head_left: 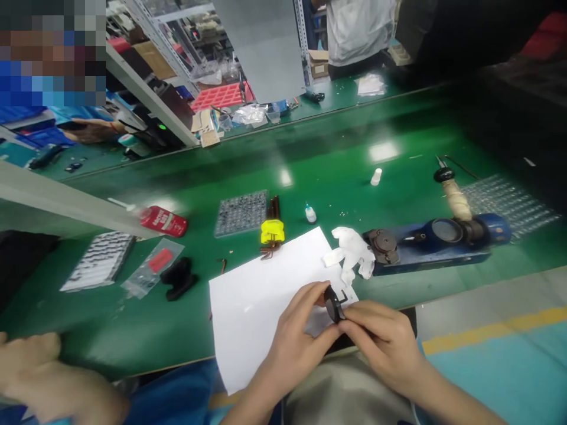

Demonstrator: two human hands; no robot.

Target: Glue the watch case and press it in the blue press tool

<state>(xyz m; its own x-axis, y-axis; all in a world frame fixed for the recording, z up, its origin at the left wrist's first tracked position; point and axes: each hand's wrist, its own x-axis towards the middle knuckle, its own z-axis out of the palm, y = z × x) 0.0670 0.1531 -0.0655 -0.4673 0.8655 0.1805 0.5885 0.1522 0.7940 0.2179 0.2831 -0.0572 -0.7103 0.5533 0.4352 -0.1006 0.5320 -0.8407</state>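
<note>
A small black round part with a flat grey disc face (333, 306) is held up between my two hands over the near edge of the bench. My left hand (301, 330) grips its left side, fingertips at the top and thumb below. From the right, my right hand (383, 333) pinches its lower edge with thumb and fingers. Beneath lies a white sheet of paper (252, 319), partly overhanging the bench edge. Just beyond my hands is a crumpled white glove (352, 254). A small black bent piece (342, 296) shows right behind the part.
A blue fixture with a wooden handle (434, 248) stands at right. Hex keys in a yellow holder (271, 231), a small dropper bottle (310, 213), a parts tray (241, 212) and a red bottle (163, 221) lie beyond the paper. Another person's arm (57, 378) rests at lower left.
</note>
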